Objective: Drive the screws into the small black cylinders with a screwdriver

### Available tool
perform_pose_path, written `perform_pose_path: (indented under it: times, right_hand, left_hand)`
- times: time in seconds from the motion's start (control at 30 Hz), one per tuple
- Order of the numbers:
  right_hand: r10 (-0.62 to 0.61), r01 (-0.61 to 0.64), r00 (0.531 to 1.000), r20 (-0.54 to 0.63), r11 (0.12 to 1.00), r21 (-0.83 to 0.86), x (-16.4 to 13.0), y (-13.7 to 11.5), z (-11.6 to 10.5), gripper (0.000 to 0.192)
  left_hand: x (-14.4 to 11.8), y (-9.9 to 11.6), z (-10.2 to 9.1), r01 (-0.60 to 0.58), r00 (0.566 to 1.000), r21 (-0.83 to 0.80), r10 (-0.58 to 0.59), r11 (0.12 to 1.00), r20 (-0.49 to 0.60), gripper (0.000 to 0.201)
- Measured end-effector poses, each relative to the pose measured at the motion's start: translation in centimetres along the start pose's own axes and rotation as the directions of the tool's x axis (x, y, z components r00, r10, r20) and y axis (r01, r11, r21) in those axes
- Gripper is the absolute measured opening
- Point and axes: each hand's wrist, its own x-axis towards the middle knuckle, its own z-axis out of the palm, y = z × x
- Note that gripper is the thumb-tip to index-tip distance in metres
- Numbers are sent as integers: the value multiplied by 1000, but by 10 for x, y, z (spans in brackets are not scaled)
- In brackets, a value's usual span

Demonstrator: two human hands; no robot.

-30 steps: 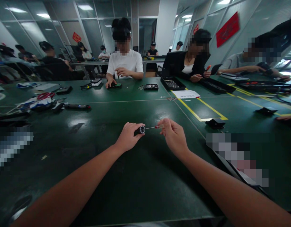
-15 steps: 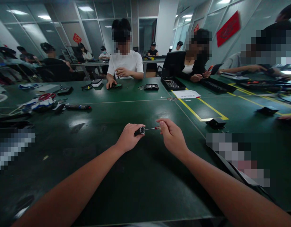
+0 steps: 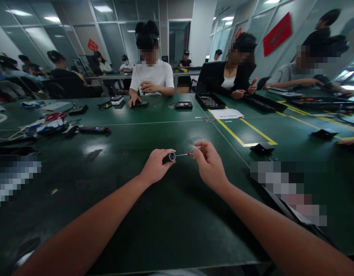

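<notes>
No text, brand or number can be made out anywhere. The red banner (image 3: 277, 35) on the wall at the upper right and the smaller red signs (image 3: 93, 45) on the glass at the upper left carry marks too small and blurred to read. The white sheet (image 3: 225, 114) lying on the counter (image 3: 165, 214) right of the frame's middle shows faint print lines that cannot be read either.

Dark green table (image 3: 171, 214) (yellow lines (image 3: 231, 132))
</notes>
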Motion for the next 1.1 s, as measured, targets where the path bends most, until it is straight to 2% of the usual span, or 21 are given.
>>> perform_pose_path:
  times: [0.1, 0.2, 0.3, 0.37, 0.53, 0.8, 1.1]
  right_hand:
    - [36, -35, 999, -21, 996, 86, 2, 1, 3, 21]
    - [96, -85, 994, -54, 980, 183, 8, 4, 4, 27]
    - [275, -226, 958, -84, 900, 372, 15, 13, 2, 34]
    - [319, -254, 942, -106, 882, 396, 18, 19, 1, 33]
    - [242, -197, 966, -91, 916, 348, 16, 22, 3, 29]
    - [35, -26, 997, -63, 991, 132, 8, 10, 3, 26]
    - [-4, 5, 999, -39, 999, 34, 8, 9, 1, 26]
  left_hand:
    - [0, 3, -2, -6, 1000, 20, 6, 1000, 11, 33]
    - [2, 6, -5, -60, 998, 78, 59, 995, 23, 31]
    - [3, 4, -7, -74, 997, 128, 71, 989, 30, 32]
    - [3, 2, -8, -45, 998, 132, 40, 990, 38, 33]
    - [2, -2, -5, -47, 998, 132, 42, 990, 41, 34]
    - [2, 1, -5, -52, 998, 121, 46, 991, 52, 34]
    - [2, 5, -5, -41, 997, 123, 33, 992, 70, 35]
